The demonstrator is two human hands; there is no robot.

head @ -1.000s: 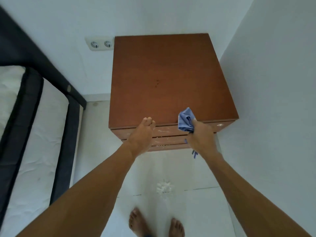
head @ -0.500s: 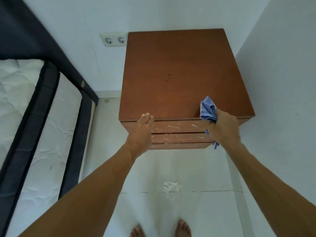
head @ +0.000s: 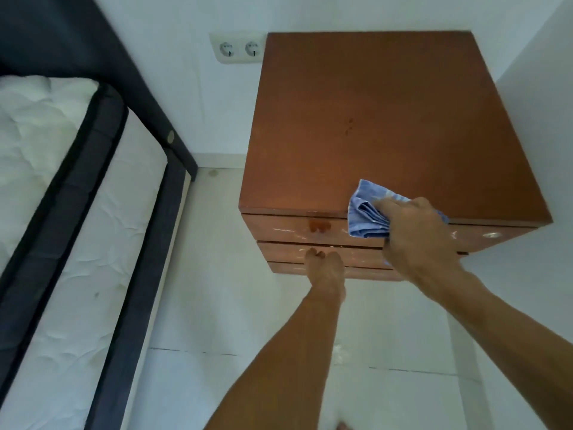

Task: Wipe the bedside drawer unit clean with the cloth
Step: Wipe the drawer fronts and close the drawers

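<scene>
My right hand point(head: 415, 240) clenches the cloth point(head: 367, 214), hiding part of the drawer unit point(head: 372, 135), while my left hand point(head: 327, 274) hangs slack, its fingers blurred.

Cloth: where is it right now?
Head view: the blue cloth is bunched in the right hand, draped over the front top edge of the drawer unit, right of centre, above the top drawer front.
</scene>
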